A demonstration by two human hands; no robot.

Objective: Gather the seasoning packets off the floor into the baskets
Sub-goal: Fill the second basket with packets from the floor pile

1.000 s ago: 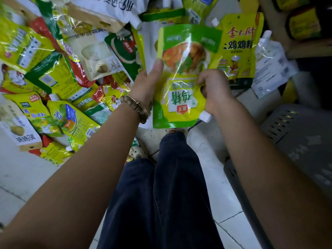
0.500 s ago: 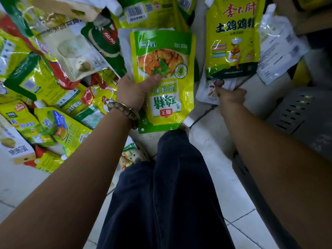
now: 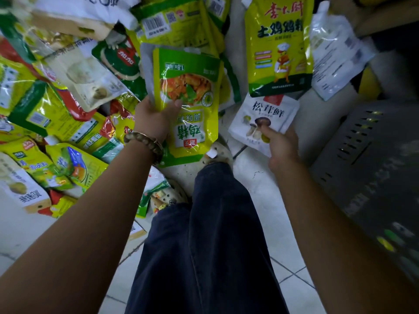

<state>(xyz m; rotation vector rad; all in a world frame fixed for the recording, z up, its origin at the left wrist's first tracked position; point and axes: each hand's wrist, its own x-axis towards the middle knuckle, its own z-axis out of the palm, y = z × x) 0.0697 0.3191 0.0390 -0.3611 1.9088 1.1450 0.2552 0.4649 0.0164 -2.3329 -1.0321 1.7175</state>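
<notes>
Presently, we record the scene, largest item first.

1. Floor point(image 3: 249, 177): pale tile, carrying nearly all the stock.
2. Heap of seasoning packets point(image 3: 68, 114): yellow, green, red and white pouches overlapping across the left and far side. None of these is gathered yet, so we judge the task to be at an early or middling stage, with most of the work left.
3. Basket point(image 3: 371, 159): grey, slotted wall, on the right beside the right forearm. Its inside is blurred, and we cannot tell what it holds.
4. Large yellow packet point(image 3: 280, 48): chef figure on the front, lying flat at the far right, just beyond the white packet.
5. Green-and-yellow packet point(image 3: 188, 105): lifted off the floor at centre, printed side toward us, upside down. A pale pouch shows behind its far left edge, seemingly held with it.
6. White mushroom packet point(image 3: 263, 118): right of centre, its far edge tucked under the large yellow packet. We cannot tell whether it has left the floor.
7. Left hand point(image 3: 154, 118): arm stretched forward, fingers wrapped behind the green-and-yellow packet and thumb pressed on its front.
8. Right hand point(image 3: 281, 146): arm stretched forward, knuckles toward us, thumb on the front of the white mushroom packet, pinching its near edge.
9. Beaded bracelet point(image 3: 145, 141): on the left wrist.
</notes>
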